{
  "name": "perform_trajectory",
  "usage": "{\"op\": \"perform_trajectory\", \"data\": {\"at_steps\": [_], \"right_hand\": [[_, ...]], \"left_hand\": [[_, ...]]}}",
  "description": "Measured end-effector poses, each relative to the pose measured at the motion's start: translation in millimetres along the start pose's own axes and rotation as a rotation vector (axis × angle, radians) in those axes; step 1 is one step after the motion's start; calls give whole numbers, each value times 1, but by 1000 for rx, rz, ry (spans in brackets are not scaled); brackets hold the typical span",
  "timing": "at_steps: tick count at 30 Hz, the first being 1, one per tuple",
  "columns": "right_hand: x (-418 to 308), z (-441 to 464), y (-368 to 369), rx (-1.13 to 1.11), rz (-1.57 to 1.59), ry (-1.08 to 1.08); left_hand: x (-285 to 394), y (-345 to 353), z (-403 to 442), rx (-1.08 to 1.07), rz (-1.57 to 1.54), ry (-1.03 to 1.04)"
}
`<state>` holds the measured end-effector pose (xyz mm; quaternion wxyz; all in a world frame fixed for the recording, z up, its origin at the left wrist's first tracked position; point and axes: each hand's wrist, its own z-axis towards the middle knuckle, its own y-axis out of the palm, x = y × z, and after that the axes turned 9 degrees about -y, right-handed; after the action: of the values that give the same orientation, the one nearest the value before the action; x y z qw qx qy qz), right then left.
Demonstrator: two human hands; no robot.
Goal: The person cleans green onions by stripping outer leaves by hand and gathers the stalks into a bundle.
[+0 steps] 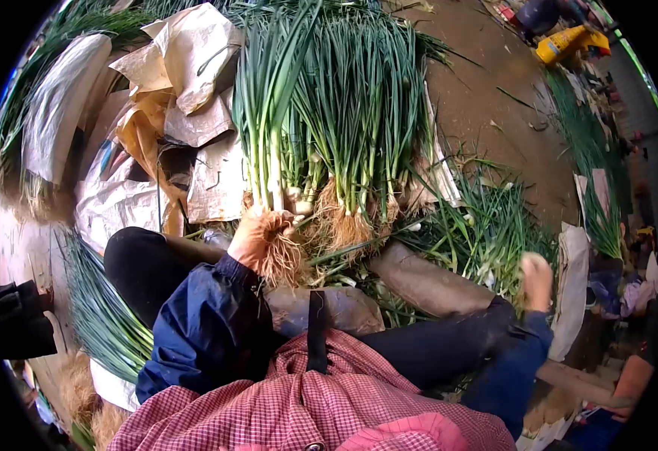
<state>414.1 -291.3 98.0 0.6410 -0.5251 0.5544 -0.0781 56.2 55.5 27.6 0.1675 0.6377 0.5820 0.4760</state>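
Note:
My left hand (257, 234) is closed round the white lower stems of a few green onions (270, 161). Their stringy roots hang below my fingers, and their green leaves point away from me over a larger pile of green onions (363, 98). That pile lies with its tan roots (344, 225) toward my lap. My right hand (535, 282) is out to the right, above the edge of a heap of loose leaves and trimmings (479, 240). Motion smears its fingers, and I see nothing recognisable in it.
Crumpled sacks (193, 68) lie left of the pile. Another bundle of green onions (103, 301) rests beside my left knee, with a wrapped bundle (62, 113) farther left. Brown ground (479, 105) stretches to the right, toward a yellow container (569, 45). Part of another person (629, 383) shows at lower right.

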Motion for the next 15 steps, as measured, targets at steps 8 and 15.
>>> {"op": "perform_trajectory", "data": {"at_steps": [8,15], "right_hand": [[-169,67,290,-248,-389,-291],[-168,13,251,-616,602,-17]], "left_hand": [[-70,2,-16,481,152,-161],[-59,-3,7,279,17,-87]]}}
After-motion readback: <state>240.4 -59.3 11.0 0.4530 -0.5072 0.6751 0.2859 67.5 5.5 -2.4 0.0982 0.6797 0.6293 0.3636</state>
